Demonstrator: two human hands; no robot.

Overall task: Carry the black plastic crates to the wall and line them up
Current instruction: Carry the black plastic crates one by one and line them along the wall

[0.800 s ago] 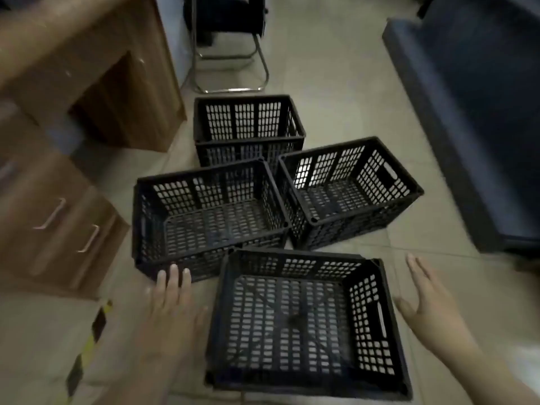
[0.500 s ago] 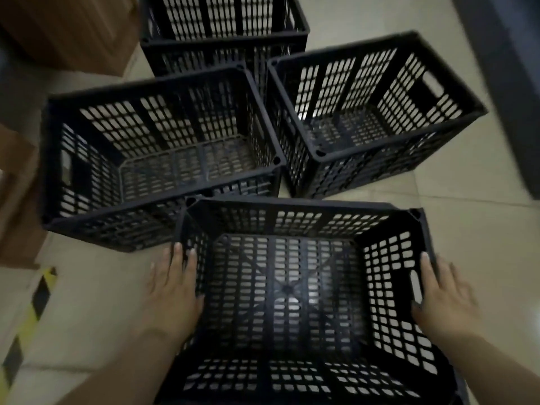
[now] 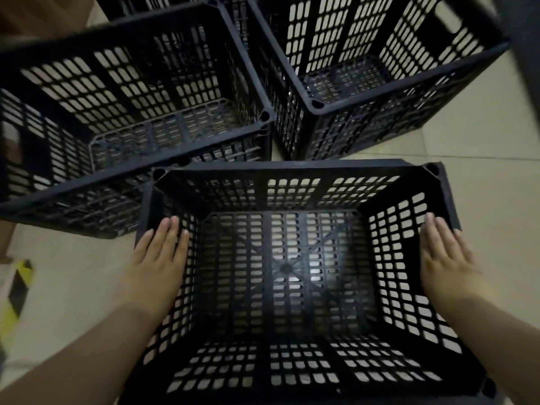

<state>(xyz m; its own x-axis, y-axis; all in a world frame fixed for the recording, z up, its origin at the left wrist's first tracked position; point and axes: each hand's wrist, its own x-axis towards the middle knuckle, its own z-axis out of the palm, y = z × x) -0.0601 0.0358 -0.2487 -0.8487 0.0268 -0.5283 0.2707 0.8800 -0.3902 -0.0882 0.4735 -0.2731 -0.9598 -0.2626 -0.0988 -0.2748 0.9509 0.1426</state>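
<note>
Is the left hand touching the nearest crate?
Touching. The head view shows the left hand lying flat against the nearest crate at its left wall, fingers overlapping the rim with no gap.

No lettering, brand or number could be read on anything before me. The black crates [image 3: 292, 273] I reached for bore none.

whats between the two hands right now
The nearest black crate: its open, empty mesh interior fills the stretch in the head view. The left hand lies flat on its left wall, the right hand on its right wall.
</note>
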